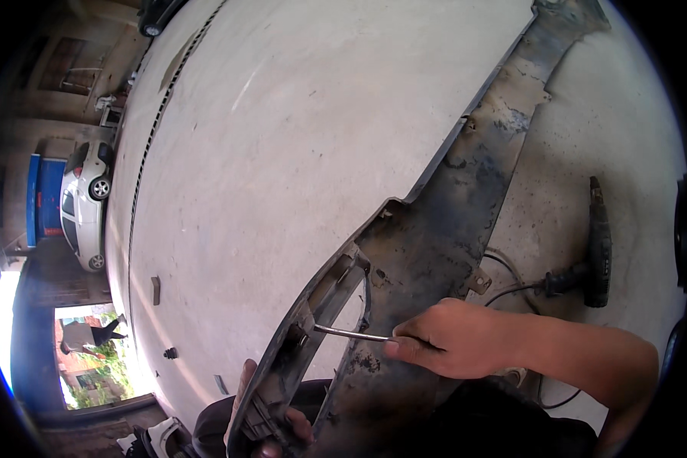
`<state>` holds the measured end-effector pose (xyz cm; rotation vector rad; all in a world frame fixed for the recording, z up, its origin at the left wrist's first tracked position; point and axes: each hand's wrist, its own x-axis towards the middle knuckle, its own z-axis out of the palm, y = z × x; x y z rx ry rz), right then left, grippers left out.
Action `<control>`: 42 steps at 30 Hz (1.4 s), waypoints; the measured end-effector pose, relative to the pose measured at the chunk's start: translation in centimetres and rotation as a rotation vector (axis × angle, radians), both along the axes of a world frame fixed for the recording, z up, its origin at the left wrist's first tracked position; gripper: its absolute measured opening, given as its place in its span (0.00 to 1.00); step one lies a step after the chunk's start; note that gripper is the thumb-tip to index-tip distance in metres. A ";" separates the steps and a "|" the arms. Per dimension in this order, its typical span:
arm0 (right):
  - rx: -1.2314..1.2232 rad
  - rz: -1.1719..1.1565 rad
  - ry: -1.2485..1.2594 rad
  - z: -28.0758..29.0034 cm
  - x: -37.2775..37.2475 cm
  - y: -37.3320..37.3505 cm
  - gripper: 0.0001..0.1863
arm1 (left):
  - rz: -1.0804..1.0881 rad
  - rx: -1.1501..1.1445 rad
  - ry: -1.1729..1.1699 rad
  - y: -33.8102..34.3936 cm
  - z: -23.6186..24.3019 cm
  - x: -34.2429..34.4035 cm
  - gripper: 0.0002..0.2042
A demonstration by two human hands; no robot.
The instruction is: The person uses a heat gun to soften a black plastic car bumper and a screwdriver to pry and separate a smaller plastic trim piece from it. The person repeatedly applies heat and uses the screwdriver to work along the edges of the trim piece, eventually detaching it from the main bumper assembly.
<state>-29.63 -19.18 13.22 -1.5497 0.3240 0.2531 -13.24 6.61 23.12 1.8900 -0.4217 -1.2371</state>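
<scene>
Pinching a thin metal rod (351, 333) between thumb and curled fingers, the right hand (469, 336) hangs over the near part of a long dark panel (450, 206); the rod's tip is at the left rim of the panel's slot-like opening, apparently touching. Left hand (241, 388) is partly hidden: fingers show on both sides of the panel's near left end, wrapped around its edge; how tight, cannot tell. Panel runs from near left to far right, scuffed and stained, above the concrete floor (282, 153); what props it is unclear. Black corded tool (600, 244) lies to the right on the floor, white car (88, 206) far left. Handling, as a judgement: panel looks like thin moulded plastic, so light for its length, stiff along the folded rims, bendy across the flat middle, awkward because of its reach. Grime may make it a bit slippery; small tabs and the narrow strips around the opening look the most breakable. Best hold is the thick rim at the near left, with the far right end supported if lifted. Rod looks rigid, light, smooth; hold it well back from the tip.
</scene>
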 end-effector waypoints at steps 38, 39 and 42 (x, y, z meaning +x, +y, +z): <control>-0.414 -0.016 -0.033 1.0 0.0 0.6 0.32 | -0.048 0.001 -0.110 -0.9 0.3 -0.6 0.32; -0.427 -0.005 -0.025 1.0 0.0 0.6 0.30 | -0.041 -0.003 -0.099 -0.6 -0.1 -0.4 0.32; -0.455 -0.129 -0.175 0.4 0.1 1.1 0.25 | -0.019 -0.003 -0.078 -0.2 -0.4 -0.3 0.33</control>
